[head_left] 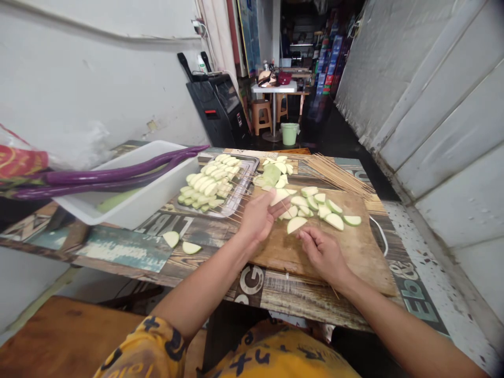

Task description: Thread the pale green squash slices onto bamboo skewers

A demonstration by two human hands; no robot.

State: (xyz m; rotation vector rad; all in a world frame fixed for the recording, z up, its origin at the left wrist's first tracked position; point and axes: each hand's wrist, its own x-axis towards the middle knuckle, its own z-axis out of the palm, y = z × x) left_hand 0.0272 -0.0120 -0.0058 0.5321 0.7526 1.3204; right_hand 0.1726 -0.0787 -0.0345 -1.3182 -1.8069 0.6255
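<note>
My left hand point(260, 216) is over the left edge of the wooden cutting board point(354, 252), with its thumb and fingers pinched on a pale green vegetable slice point(279, 197). My right hand point(323, 253) rests on the board with its fingers curled around a thin bamboo skewer point(335, 292), whose end pokes out under the wrist. Another slice point(296, 224) lies just off the right fingertips. Several more cut slices point(326, 208) are spread across the far side of the board.
A metal tray point(249, 169) of skewered slices sits left of the board. A white tub point(142, 206) holds long purple eggplants point(118, 173). Loose bamboo skewers point(338, 176) lie at the back right. Two slices point(181, 243) lie on the table point(129, 247).
</note>
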